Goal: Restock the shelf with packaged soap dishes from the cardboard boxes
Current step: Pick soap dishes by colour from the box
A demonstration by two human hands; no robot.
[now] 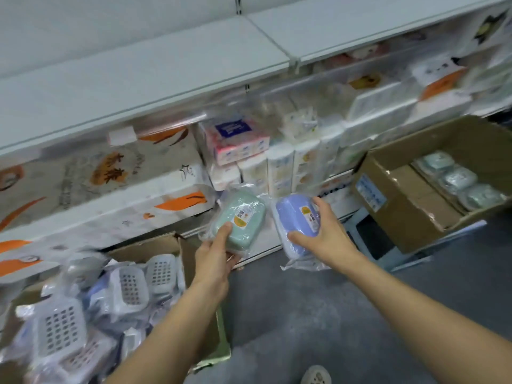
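**Two soap dishes held before the low shelf**

The shelf [144, 87] runs across the whole view, white, with two boards seen from above. Under the boards stand many paper packs [279, 167], too many and too blurred to count.

There are two cardboard boxes. The right box [415, 217] is open and stands near the shelf foot; in it I count three pale green dishes [460, 180] in a row, wrapped in clear film. A white label with blue print is on its side, but the writing cannot be read. The left box [155, 248] is low at the left and full of white grid trays [59, 329] in plastic bags; at least four are visible, the rest are hidden.

The left hand [214, 257] holds one green dish [239, 217] in its clear bag, thumb on top, other fingers curled under it. The right hand [322, 236] holds one blue dish [296, 220], also bagged, with thumb at the near end and fingers curled over the far edge. Both dishes are just in front of the lowest shelf, side by side, close but apart.

Each dish has a white sticker with an orange circle; the text is too small to read. A shoe [315, 375] shows at the bottom.
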